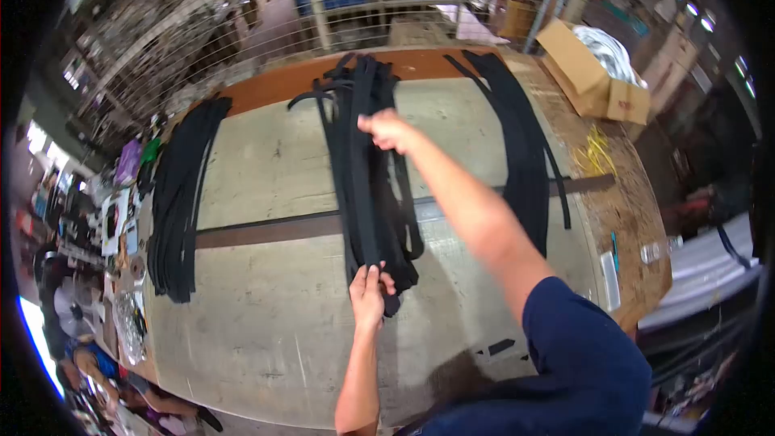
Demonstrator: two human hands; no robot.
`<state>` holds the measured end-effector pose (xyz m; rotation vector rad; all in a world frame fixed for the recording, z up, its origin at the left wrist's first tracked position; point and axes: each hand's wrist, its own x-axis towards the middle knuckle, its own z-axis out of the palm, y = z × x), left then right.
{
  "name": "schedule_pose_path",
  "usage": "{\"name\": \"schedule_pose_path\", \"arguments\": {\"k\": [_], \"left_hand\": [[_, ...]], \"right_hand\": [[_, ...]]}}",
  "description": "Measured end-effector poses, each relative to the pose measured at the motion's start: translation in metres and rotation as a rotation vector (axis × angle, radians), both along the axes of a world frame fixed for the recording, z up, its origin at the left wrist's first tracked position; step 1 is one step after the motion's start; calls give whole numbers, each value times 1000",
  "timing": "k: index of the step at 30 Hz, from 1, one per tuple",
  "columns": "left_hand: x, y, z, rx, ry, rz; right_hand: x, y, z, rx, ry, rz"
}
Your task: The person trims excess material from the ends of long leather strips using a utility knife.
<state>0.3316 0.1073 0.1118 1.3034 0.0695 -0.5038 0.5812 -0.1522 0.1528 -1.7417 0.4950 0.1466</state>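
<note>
While long black straps (367, 169) lie bundled lengthwise down the tabletop (266, 161), both hands grip them. Left hand (369, 291) fingers pinch the near end; right hand (387, 129) fingers clasp the far part.

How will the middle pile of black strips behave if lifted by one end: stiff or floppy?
Probably floppy: the middle pile of black strips lies flat, with loose ends curling at its far end. Likely to sag between holds; the right hand and left hand pinch it at two spots. Separate strips may slide apart, since several splay sideways near the left hand.
</note>
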Motion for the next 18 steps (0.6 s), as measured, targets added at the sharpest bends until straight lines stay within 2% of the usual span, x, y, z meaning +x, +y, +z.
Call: {"name": "schedule_pose_path", "arguments": {"k": [1, 3, 5, 7, 9, 13, 15, 18], "left_hand": [[-6, 3, -15, 17, 56, 13], [-13, 12, -41, 85, 127, 6], [-19, 21, -54, 131, 130, 14], [-28, 28, -43, 170, 204, 25], [-43, 36, -36, 221, 189, 15], [-94, 47, -34, 330, 155, -105], [-129, 48, -37, 333, 188, -142], [-177, 47, -77, 304, 174, -207]], "right_hand": [[-26, 3, -36, -265, -136, 16], [-78, 9, -89, -83, -208, -102], [-150, 9, -101, -58, -297, -230], [-216, -11, -104, -164, -283, -398], [-273, -54, -112, -423, -266, -562], [-366, -152, -128, -783, -84, -853], [-398, -177, -112, -911, 44, -852], [-405, -205, -129, -758, 217, -785]]}}
